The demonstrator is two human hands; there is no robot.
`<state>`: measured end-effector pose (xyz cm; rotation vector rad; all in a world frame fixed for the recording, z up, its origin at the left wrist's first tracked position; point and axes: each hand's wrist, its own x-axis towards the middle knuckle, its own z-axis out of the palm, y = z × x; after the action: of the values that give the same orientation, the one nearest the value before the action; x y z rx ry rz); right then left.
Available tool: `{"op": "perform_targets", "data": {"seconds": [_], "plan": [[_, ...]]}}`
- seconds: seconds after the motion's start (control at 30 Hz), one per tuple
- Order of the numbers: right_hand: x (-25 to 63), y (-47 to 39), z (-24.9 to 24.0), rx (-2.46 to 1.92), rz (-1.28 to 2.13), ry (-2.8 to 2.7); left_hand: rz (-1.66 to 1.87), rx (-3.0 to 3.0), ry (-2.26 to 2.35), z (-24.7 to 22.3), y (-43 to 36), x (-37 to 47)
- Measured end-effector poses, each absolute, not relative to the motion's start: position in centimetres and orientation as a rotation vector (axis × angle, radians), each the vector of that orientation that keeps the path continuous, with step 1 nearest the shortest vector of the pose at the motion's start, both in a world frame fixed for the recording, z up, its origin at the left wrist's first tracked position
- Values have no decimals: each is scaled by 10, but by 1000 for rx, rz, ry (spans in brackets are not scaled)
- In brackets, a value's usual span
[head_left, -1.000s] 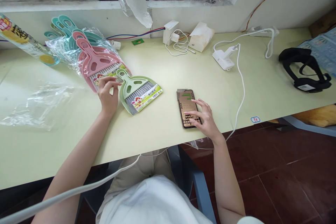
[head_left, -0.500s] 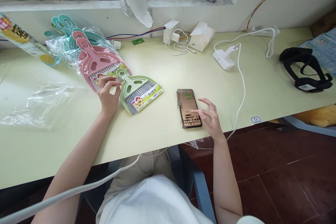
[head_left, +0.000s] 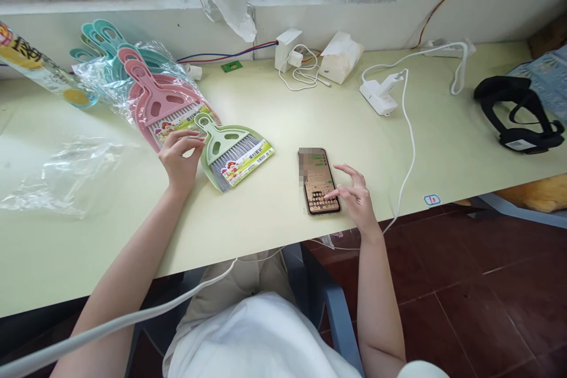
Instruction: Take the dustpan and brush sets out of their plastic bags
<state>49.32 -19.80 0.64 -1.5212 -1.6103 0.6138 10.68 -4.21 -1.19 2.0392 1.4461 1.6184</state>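
My left hand [head_left: 181,156] is at the left edge of a light green dustpan [head_left: 208,171], its thumb and curled fingers closed at the rim near the handle. A matching green hand brush [head_left: 225,144] with grey bristles and a printed label lies nested in the dustpan, flat on the table. My right hand [head_left: 357,198] is open over the right side of a phone [head_left: 316,180], fingers apart, one fingertip at the on-screen keyboard. The phone lies face up and shows a chat screen, partly blurred out.
Pink dustpan sets [head_left: 163,100] and teal ones [head_left: 106,38] in clear plastic stand behind my left hand. A crumpled clear bag [head_left: 66,171] lies at left. Chargers and white cables [head_left: 378,94] run along the back right, with a black head strap [head_left: 514,112] farther right.
My right fingertip has shifted slightly down and right on the phone's keyboard. My left hand stays by the green dustpan; the view has tilted a little.
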Motion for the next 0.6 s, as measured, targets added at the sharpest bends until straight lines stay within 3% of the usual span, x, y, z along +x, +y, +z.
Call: {"op": "perform_targets", "data": {"seconds": [0.6], "plan": [[494, -197, 3, -1561, 559, -1609, 1587, 1919, 1462, -11, -43, 110]]}}
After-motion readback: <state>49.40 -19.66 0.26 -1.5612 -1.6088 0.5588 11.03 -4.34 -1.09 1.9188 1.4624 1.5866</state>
